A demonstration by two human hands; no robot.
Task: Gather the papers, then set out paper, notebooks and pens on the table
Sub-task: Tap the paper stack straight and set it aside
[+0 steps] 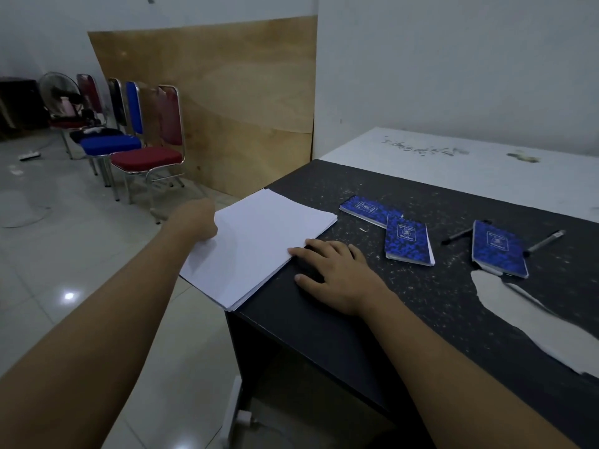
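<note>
Left hand grips 1 paper stack, right hand flat; 3 notebooks, 2 pens.

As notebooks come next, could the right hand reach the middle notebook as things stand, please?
Probably yes: the right hand rests flat on the table beside the middle notebook, with nothing between them.

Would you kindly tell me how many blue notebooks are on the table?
3: the first notebook beside the paper stack, the second notebook touching the first, the third notebook between two pens. None appears hidden.
</note>
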